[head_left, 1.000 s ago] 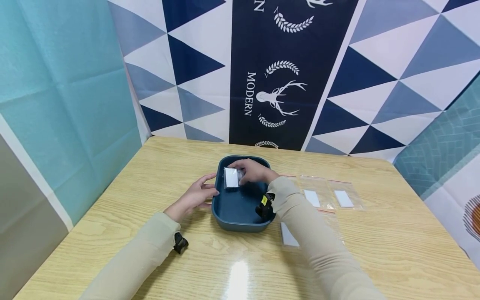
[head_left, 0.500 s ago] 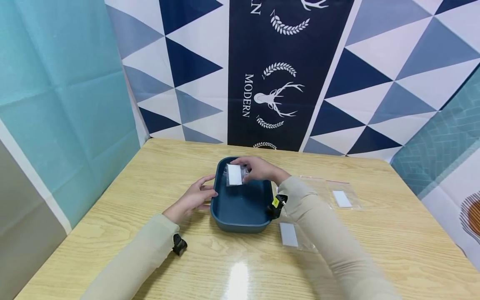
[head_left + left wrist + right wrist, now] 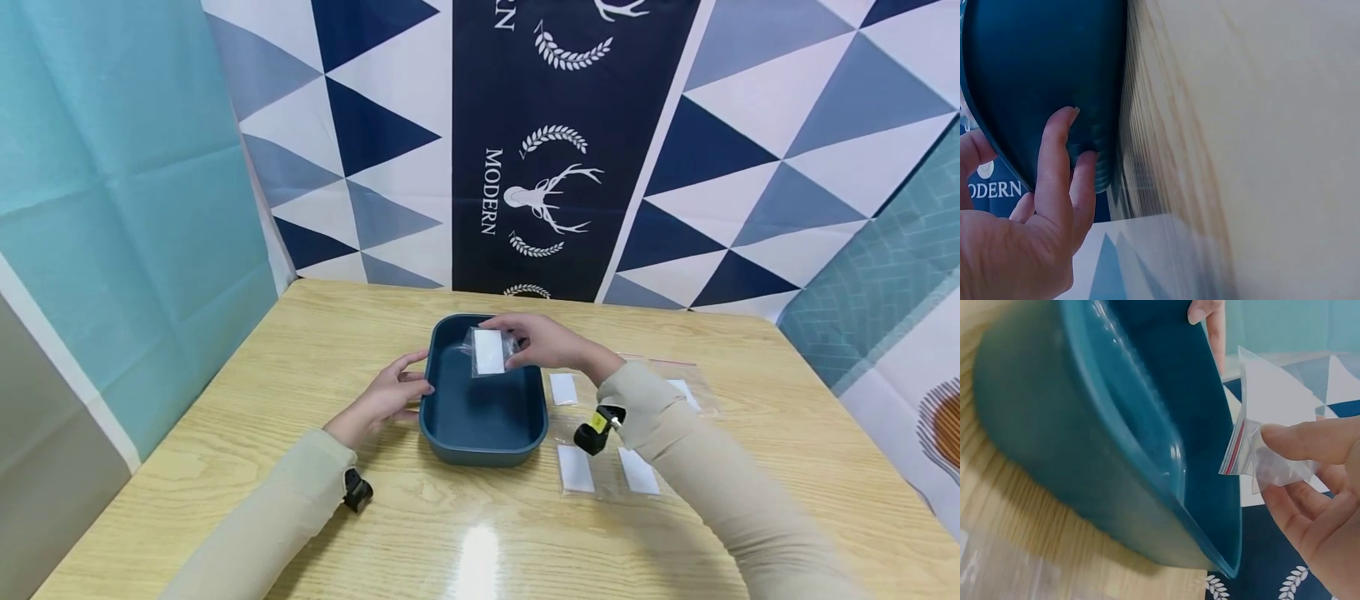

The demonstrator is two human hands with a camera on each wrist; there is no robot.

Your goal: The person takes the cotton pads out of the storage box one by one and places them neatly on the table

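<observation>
In the head view a dark blue plastic bin [image 3: 483, 421] stands on the table. My left hand [image 3: 386, 392] holds its left side. In the left wrist view the left fingers [image 3: 1054, 150] lie against the bin's outer wall, and the right wrist view shows a left fingertip over the rim. My right hand [image 3: 551, 342] pinches a small clear zip-lock bag [image 3: 1279, 403] between thumb and fingers, above the right rear part of the bin. A white card [image 3: 489, 352] shows inside this bag. In the head view no other thing shows on the bin's floor.
Several similar clear bags with white cards lie flat right of the bin, one nearby [image 3: 562, 389], another closer [image 3: 575, 468]. The right forearm [image 3: 697, 442] covers part of them. A patterned cloth [image 3: 540, 167] hangs behind the wooden table [image 3: 352, 333].
My right hand has lifted the zip-lock bag from inside the bin and moved it right, the forearm shifting right too. My left hand stays at the bin's side.
</observation>
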